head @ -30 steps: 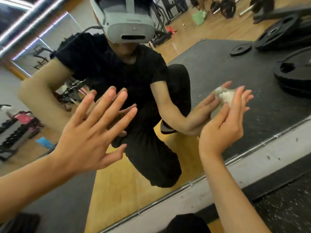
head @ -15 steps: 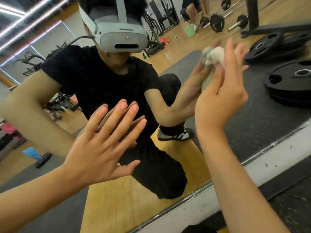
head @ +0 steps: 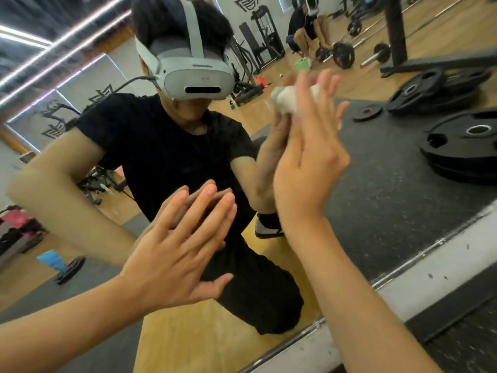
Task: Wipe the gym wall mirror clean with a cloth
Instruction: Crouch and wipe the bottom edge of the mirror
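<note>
balled white cloth (head: 289,100) pressed to the mirror (head: 403,216), upper middle, mostly hidden behind the right hand (head: 309,162), fingers straight and spread, tips blurred. left hand (head: 174,254) flat on the glass lower down, fingers straight, holding nothing. reflected: black rubber mat (head: 376,146), wood floor (head: 188,345), gym machines (head: 263,44). one cloth, two hands, one small weight plate (head: 367,112) beside two plate stacks (head: 462,146).

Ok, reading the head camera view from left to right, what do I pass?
Reflected blue object → left hand flat against the mirror → right hand pressing the cloth → reflected stack of black weight plates.
</note>
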The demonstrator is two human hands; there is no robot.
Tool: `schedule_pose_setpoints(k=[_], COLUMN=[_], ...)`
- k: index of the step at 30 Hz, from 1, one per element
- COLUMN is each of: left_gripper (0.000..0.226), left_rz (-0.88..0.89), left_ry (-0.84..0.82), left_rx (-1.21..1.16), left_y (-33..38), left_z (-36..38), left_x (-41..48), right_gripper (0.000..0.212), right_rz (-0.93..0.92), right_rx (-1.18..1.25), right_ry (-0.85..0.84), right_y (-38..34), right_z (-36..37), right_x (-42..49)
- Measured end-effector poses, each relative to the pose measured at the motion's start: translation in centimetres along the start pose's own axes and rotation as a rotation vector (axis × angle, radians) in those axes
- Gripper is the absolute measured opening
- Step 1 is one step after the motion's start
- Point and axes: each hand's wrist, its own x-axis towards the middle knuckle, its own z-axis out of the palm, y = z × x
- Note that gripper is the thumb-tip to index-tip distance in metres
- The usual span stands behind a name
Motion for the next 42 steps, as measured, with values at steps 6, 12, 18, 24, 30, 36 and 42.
schedule_pose_setpoints(k=[6,12,18,24,30,36,42], left_gripper=[0.102,0.101,0.095,0.102,0.099,0.096,0.097], left_rz=[0.007,0.002,0.015,-0.011,-0.016,-0.011,-0.020], left_ry=[-0.003,-0.009,0.017,0.008,0.017,0.032,0.038], left_rx=[-0.013,0.006,-0.003,0.053,0.055,0.097,0.101], left_y=[0.0,0.2,0.0,0.1,0.4,0.5,0.4], left_z=[0.1,0.2,0.5,-0.1,-0.1,0.3,0.4], left_x=[0.0,0.0,0.0,0.2,0.0,0.3,0.2], right_gripper=[0.037,0.036,0.039,0.037,0.049,0.045,0.044], right_rz=[-0.562,-0.118,-0.606,0.047,0.202,0.277,0.292], right_rx=[0.023,0.053,0.061,-0.052,-0.186,-0.197,-0.168], right_ry=[-0.364,-0.135,-0.419,0.011,-0.109,0.115,0.134], right_y=[0.0,-0.2,-0.5,8.9,3.6,9.4,6.1], right_z=[-0.3,-0.5,-0.3,-5.7,-5.0,-6.5,-4.5], right_x=[-1.7,0.3,-3.2,-0.5,-16.0,-5.0,-7.9])
